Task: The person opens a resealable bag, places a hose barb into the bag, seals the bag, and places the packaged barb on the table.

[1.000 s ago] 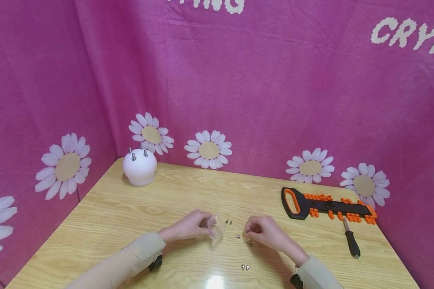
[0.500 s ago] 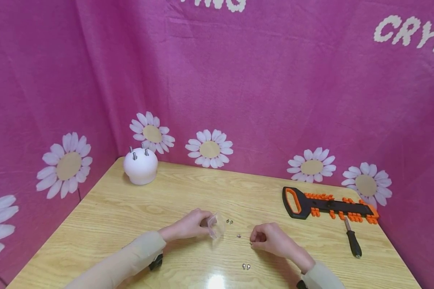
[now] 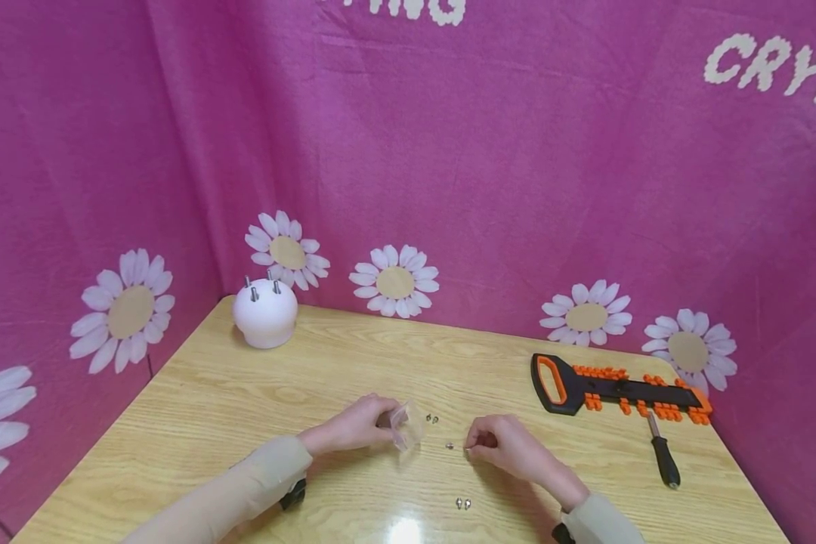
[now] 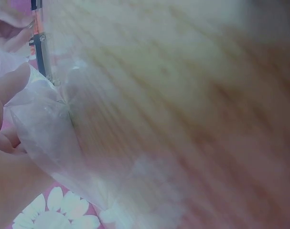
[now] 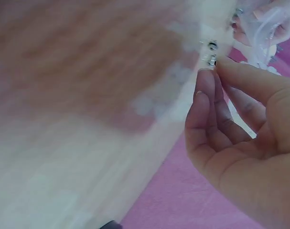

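My left hand [image 3: 359,421] grips a clear plastic bag [image 3: 408,427], its mouth turned to the right. That bag [image 4: 54,129] spreads out from between the fingers in the left wrist view. With thumb and fingertips my right hand [image 3: 510,446] pinches a small shiny metal screw [image 5: 211,60] close over the table. Another small screw [image 3: 449,446] lies just left of these fingertips. Two more screws [image 3: 436,419] sit beside the bag's mouth, and a further pair [image 3: 467,503] lies nearer the front.
On the wooden table [image 3: 353,351], a white rounded object with metal posts [image 3: 265,313] stands at the back left. At the right lie a black-and-orange rack with a loop handle [image 3: 615,387] and a black-handled screwdriver [image 3: 663,457]. Pink flowered cloth [image 3: 476,189] hangs behind.
My right hand came down to a screw on the table, pinched it and has shifted slightly left with it. The left hand and bag have stayed nearly still.
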The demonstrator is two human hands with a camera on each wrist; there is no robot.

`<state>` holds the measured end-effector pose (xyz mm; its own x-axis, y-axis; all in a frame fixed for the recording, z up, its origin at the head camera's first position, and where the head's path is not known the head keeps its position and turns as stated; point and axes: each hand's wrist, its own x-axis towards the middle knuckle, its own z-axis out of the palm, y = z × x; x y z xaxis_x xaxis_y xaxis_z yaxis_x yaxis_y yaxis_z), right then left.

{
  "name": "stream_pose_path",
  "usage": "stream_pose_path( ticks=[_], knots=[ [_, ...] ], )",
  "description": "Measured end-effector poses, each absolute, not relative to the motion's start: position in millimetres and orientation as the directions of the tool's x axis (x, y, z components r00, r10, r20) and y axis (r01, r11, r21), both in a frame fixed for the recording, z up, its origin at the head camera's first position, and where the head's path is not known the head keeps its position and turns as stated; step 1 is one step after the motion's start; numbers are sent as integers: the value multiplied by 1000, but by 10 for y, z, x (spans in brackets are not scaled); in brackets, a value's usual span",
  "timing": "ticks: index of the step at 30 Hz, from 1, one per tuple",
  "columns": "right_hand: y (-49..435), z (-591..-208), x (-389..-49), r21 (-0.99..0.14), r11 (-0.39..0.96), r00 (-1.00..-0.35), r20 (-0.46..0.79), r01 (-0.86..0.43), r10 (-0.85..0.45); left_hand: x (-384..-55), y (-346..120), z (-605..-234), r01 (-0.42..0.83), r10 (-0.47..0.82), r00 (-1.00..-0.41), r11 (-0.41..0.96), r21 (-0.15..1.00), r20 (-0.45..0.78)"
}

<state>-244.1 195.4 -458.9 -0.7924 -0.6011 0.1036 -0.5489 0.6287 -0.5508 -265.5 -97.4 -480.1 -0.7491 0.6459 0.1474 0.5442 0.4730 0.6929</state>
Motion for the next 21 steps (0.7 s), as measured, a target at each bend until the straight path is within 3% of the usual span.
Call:
stream_pose_path(
  ticks=[9,21],
  knots=[
    [1687,-4389,-2517,-531,598,-773,193,-600,-604,-2671,-974,-4831,550,645,-749,475,687,153],
    [1318,-4289,-2586,-544,567,-748,185,-619,-638,-2687,-969,-4830,535,647,-749,468,703,140]
  ],
)
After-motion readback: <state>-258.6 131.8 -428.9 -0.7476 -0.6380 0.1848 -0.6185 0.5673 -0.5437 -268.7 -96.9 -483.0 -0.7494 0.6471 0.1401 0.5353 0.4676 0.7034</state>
